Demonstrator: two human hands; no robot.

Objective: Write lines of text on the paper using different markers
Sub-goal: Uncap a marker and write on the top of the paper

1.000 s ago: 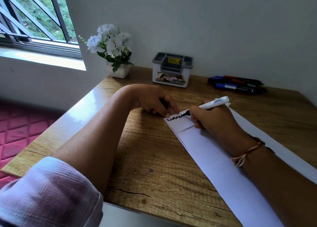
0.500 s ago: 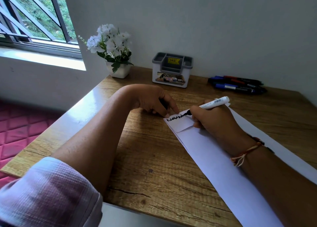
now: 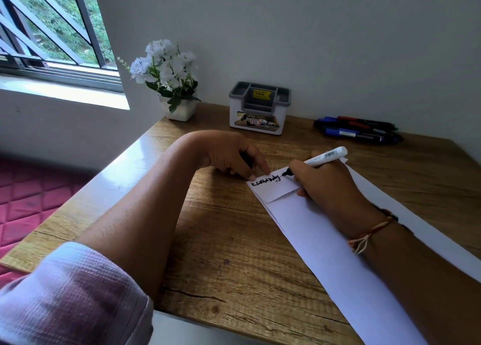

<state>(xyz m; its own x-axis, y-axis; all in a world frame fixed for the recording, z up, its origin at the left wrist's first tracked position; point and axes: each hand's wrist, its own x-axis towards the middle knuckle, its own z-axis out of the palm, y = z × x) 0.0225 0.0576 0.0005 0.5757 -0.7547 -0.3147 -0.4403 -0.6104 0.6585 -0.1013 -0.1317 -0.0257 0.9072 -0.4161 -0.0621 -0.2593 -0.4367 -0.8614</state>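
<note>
A long white paper [image 3: 312,230] lies slanted on the wooden table [image 3: 221,240], its far end folded over. One line of black writing [image 3: 265,182] runs along that far end. My right hand [image 3: 328,185] grips a white marker [image 3: 326,157] whose black tip touches the paper just right of the writing. My left hand [image 3: 229,154] sits at the paper's far left corner, fingertips pressing it down. Its curled fingers hold a small black object, apparently the marker's cap [image 3: 246,159], mostly hidden.
Several blue, red and black markers [image 3: 359,131] lie at the back right by the wall. A grey and white pen holder [image 3: 260,110] and a white flower pot [image 3: 178,107] stand at the back. The table's left edge drops to a red quilted floor.
The marker tip has travelled to the right along the line and the black writing has grown longer. My left hand has stayed where it was.
</note>
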